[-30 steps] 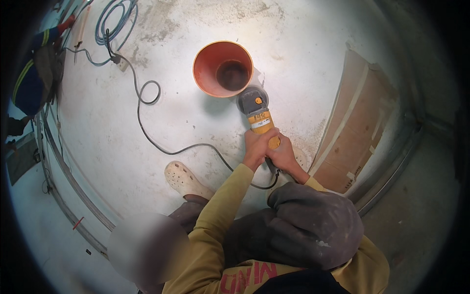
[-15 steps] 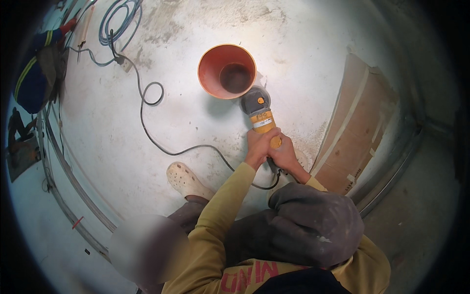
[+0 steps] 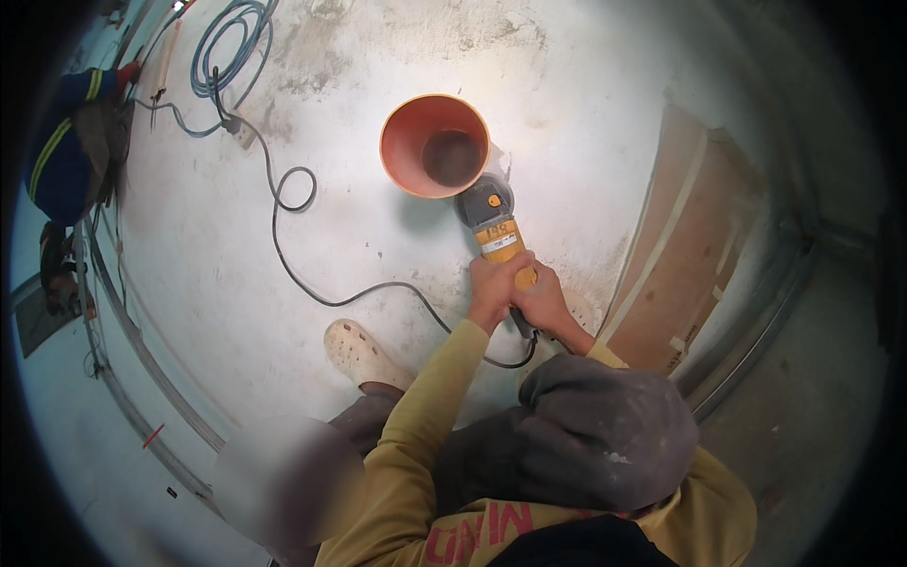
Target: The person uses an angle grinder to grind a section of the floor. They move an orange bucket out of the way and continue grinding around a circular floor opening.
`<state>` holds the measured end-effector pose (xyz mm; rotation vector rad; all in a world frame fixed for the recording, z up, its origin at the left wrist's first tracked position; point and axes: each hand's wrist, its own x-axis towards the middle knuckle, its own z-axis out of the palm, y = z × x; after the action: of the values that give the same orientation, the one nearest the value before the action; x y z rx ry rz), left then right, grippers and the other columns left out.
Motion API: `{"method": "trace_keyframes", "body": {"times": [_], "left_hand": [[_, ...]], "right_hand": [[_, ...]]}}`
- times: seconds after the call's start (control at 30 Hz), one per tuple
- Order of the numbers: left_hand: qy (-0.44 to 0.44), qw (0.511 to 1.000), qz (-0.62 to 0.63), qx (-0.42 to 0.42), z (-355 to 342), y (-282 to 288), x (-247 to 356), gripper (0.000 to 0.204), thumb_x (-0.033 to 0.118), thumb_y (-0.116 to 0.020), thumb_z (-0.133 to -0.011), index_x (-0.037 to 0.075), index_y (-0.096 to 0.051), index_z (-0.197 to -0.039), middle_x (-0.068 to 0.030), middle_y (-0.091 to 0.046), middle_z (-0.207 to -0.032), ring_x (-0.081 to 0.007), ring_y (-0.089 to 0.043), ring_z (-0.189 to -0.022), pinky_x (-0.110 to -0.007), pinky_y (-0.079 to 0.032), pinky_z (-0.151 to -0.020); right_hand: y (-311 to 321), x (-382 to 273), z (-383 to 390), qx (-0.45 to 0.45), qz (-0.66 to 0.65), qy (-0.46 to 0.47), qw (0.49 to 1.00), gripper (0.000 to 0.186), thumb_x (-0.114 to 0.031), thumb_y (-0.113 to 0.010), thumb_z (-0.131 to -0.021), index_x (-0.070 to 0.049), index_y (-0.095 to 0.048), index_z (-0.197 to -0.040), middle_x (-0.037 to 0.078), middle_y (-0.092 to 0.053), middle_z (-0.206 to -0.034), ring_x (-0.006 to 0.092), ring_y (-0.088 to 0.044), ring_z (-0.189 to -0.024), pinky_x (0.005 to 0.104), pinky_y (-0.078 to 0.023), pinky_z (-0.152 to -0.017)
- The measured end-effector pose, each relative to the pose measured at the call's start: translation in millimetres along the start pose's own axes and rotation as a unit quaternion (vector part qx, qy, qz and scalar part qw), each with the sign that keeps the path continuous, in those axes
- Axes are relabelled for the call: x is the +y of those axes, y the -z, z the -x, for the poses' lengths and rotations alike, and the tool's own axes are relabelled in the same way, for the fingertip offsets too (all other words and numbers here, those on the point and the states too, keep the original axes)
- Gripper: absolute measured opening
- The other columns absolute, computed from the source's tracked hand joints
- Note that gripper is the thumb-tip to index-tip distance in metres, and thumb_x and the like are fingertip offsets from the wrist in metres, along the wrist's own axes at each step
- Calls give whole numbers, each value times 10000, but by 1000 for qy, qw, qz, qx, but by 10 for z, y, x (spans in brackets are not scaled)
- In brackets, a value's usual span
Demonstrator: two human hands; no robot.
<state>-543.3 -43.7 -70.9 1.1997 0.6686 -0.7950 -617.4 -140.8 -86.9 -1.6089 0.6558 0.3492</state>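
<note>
My left hand point(image 3: 494, 283) is closed around the body of a yellow angle grinder point(image 3: 498, 241), near its middle. My right hand point(image 3: 541, 302) grips the same tool just behind and to the right, partly overlapped by my left. The grinder's dark head and guarded disc are at the lower right rim of an orange cylindrical pipe piece point(image 3: 406, 151), open at the top; whether they touch is unclear. A black power cord point(image 3: 364, 293) runs from the grinder's rear across the pale floor toward the upper left.
A blue hose coil point(image 3: 227, 47) and a socket block point(image 3: 241, 130) lie upper left. A co-worker in blue point(image 3: 61, 170) is at the left edge, beside long metal channels point(image 3: 132, 340). A cardboard sheet point(image 3: 675, 246) lies right. My pale clogs point(image 3: 364, 354) flank the cord.
The pipe sits slightly lower in the picture, with the grinder and my hands shifted slightly. The co-worker at the left has moved a little. Both my hands keep their grip.
</note>
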Motion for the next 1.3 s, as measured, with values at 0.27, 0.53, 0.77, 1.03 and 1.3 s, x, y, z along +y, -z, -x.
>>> {"method": "trace_keyframes", "body": {"times": [0.27, 0.53, 0.77, 1.03, 1.3], "left_hand": [[18, 1000, -1, -20, -67, -88, -32, 207, 27, -812, -838, -51, -709, -1000, -95, -732, -909, -178, -719, -763, -322, -575, -660], [17, 1000, -11, -17, -149, -159, 32, 212, 36, -818, -835, -50, -709, -994, -93, -727, -891, -181, -718, -762, -321, -574, -660], [12, 999, -6, -30, -233, -242, 78, 215, 35, -820, -834, -53, -705, -992, -100, -724, -888, -188, -715, -740, -328, -577, -654], [22, 999, 1, -40, -286, -329, 101, 218, 23, -809, -843, -62, -695, -1008, -114, -726, -908, -201, -719, -746, -340, -586, -657], [-15, 991, -34, -125, -153, -648, 83, 221, 33, -791, -859, -34, -704, -1050, -103, -738, -960, -192, -732, -826, -334, -598, -731]], "right_hand": [[87, 26, -11, 18, -7, 7, 1000, 573, -298, -860, -789, 39, -673, -1212, 207, -768, -1051, 291, -749, -994, 399, -569, -897], [150, -19, -108, 15, -5, 9, 1000, 588, -335, -873, -788, 40, -670, -1192, 200, -767, -1056, 278, -745, -986, 390, -568, -881], [207, -66, -207, 27, -7, 11, 1000, 574, -344, -870, -800, 40, -671, -1177, 193, -765, -1054, 271, -740, -981, 389, -567, -878], [289, -80, -247, 34, 6, 13, 999, 572, -322, -865, -801, 42, -672, -1197, 199, -763, -1055, 277, -739, -985, 394, -563, -884], [552, -209, -57, 114, 7, 68, 991, 538, -258, -853, -811, 20, -653, -1226, 180, -755, -1074, 252, -731, -1006, 378, -554, -912]]}}
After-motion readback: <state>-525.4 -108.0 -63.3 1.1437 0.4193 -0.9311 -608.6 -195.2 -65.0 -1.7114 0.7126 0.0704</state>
